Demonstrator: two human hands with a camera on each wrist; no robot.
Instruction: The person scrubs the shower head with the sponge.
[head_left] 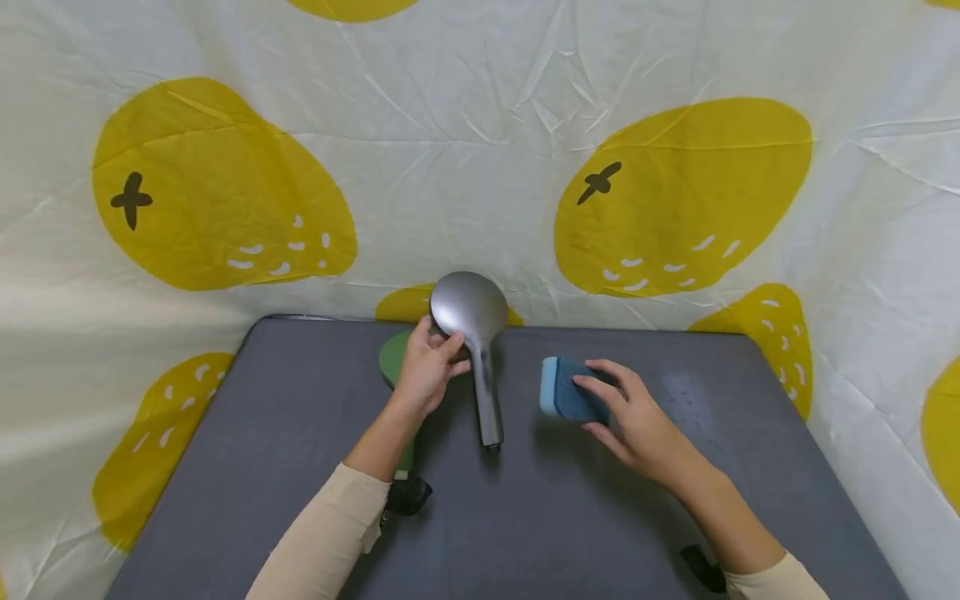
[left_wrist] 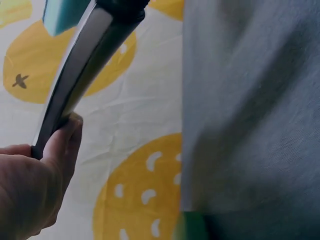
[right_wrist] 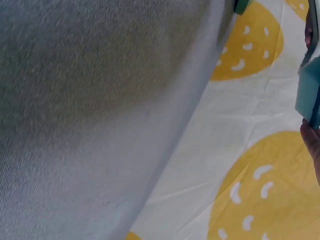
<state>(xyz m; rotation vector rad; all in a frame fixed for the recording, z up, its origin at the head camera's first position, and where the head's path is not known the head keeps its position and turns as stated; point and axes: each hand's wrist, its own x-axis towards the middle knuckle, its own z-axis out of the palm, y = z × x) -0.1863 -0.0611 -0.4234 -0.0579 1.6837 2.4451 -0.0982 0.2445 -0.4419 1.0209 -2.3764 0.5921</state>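
My left hand (head_left: pixel 429 367) holds a grey metallic shower head (head_left: pixel 468 302) at the edge of its round head, thumb on the near face. The handle (head_left: pixel 487 404) points down toward me, above the table. On the right, my right hand (head_left: pixel 637 425) pinches a sponge (head_left: pixel 573 390) between thumb and fingers. Its light blue layer faces the shower head, and a gap separates the two. In the left wrist view, the shower head (left_wrist: pixel 82 65) slants up from the thumb. The sponge (right_wrist: pixel 307 95) shows at the edge of the right wrist view.
A green round-ended object (head_left: pixel 393 358) lies on the dark grey table (head_left: pixel 300 467), partly hidden beneath my left forearm. Behind the table and at its sides hangs a white cloth (head_left: pixel 450 183) with yellow fruit prints. Faint damp-looking marks (head_left: pixel 686 400) show right of the sponge.
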